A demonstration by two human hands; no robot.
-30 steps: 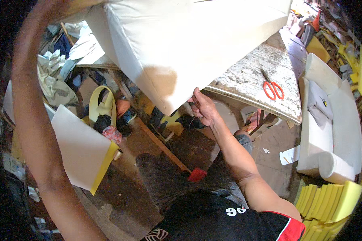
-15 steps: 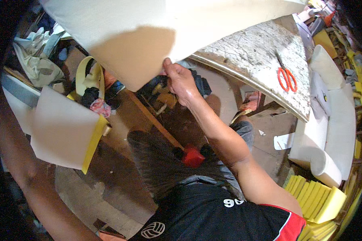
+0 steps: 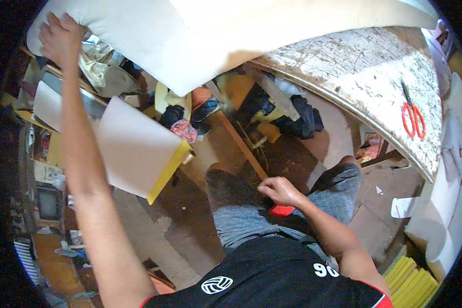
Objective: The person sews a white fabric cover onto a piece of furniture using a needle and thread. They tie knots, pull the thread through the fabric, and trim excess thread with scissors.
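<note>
A large cream upholstery panel [image 3: 190,36] stretches across the top of the view, one corner pointing down toward me. At its far left end, my left hand [image 3: 61,38] rests against the edge with its fingers spread; they are slightly blurred. My right hand [image 3: 282,192] is over my lap, fingers curled closed, and whatever they may hold is hidden. Just under it shows a red object [image 3: 281,210], partly covered by the hand. The panel overlaps a worn, paint-stained board [image 3: 339,77], on which orange-handled scissors [image 3: 413,120] lie at the right.
A pale foam sheet with a yellow edge [image 3: 138,146] stands at left. Dark cloth [image 3: 300,118] and scraps lie beneath the panel. A wooden bar [image 3: 241,143] runs toward my knees. Yellow foam slabs [image 3: 410,280] are stacked at lower right, beside a pale sofa piece [image 3: 431,220].
My right hand has let go of the panel's corner and dropped to my lap. My left arm has risen to the panel's far left edge. The view has shifted left.
</note>
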